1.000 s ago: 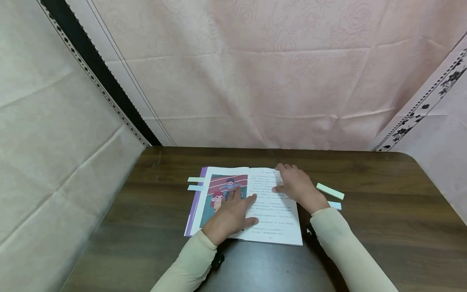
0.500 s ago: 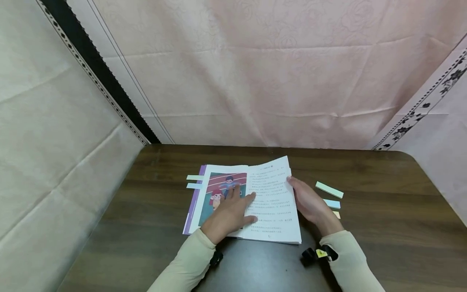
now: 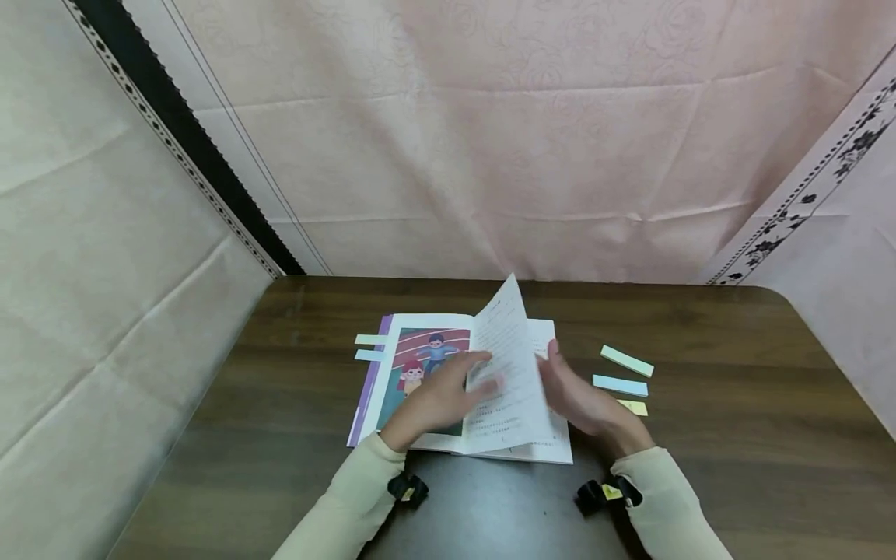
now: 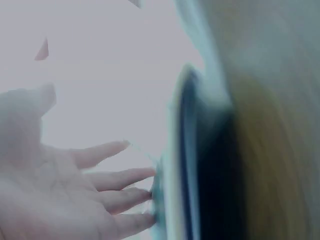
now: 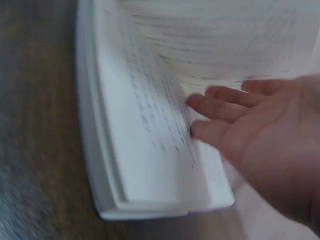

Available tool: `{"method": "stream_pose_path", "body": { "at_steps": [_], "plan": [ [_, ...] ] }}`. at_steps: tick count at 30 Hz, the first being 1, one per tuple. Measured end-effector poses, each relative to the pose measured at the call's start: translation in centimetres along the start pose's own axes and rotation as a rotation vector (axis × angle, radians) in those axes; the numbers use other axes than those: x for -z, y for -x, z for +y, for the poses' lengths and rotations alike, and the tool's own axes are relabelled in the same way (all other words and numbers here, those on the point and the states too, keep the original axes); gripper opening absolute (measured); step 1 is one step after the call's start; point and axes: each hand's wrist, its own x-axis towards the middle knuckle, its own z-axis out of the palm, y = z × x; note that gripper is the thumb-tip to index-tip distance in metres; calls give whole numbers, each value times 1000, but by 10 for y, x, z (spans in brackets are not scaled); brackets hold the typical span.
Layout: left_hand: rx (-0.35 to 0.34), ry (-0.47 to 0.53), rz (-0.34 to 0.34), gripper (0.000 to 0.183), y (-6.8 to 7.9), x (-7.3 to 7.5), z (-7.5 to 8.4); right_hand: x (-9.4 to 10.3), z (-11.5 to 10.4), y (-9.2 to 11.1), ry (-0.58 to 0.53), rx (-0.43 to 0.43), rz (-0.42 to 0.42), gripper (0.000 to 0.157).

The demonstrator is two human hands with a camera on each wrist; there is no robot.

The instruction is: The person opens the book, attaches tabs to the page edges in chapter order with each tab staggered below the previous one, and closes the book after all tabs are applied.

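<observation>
An open book (image 3: pixel 553 453) with a purple cover edge lies on the table, a coloured picture (image 3: pixel 409 365) on its left page. One printed page (image 3: pixel 505 334) stands partly lifted, bending leftwards. Over the left page is my left hand (image 3: pixel 437 397), its thumb and fingers spread in front of the lifted page. In the left wrist view the fingers (image 4: pixel 117 180) are apart and hold nothing. My right hand (image 3: pixel 588 403) is on the other side of that page, fingers extended. The right wrist view shows these fingers (image 5: pixel 220 107) between the raised page and the page below, pinching nothing.
Right of the book, a green strip (image 3: pixel 628 361), a blue strip (image 3: pixel 621 385) and a yellow strip (image 3: pixel 633 407) lie on the wooden table (image 3: pixel 735 404). Two pale tabs (image 3: pixel 371 339) stick out of the book's left edge. A pink cloth (image 3: pixel 490 155) hangs behind.
My right hand drew back from the top right of the page, then raised the page and moved it left. My left hand has lifted and turned from lying flat on the picture.
</observation>
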Motion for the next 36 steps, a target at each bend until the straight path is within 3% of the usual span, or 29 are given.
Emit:
{"method": "stream_pose_path", "body": {
  "at_steps": [3, 5, 8, 11, 15, 21, 25, 32, 36],
  "plan": [
    [42, 380, -18, 84, -1, 11, -1, -17, -6, -3, 192, -7, -32, 84],
    [70, 560, -42, 96, 0, 18, -2, -30, -9, -5, 348, -11, -35, 78],
    [78, 743, -88, 98, 3, 28, -6, -48, -11, -12, 514, 34, -48, 72],
    [118, 825, -127, 85, 6, 42, -13, -60, -10, -16, 633, 50, -43, 70],
    [162, 766, -94, 62, 8, 65, -25, -67, -7, -19, 713, 43, -25, 67],
    [208, 494, 42, 38, 14, 94, -48, -69, -4, -17, 769, 30, -15, 74],
    [232, 300, 85, 33, 19, 107, -57, -68, -4, -17, 834, 38, -46, 81],
    [309, 128, 106, 27, 20, 116, -69, -67, -3, -18, 850, 62, -57, 80],
    [369, 87, 94, 38, 21, 112, -79, -69, -2, -18, 829, 64, -44, 74]
  ]
}}
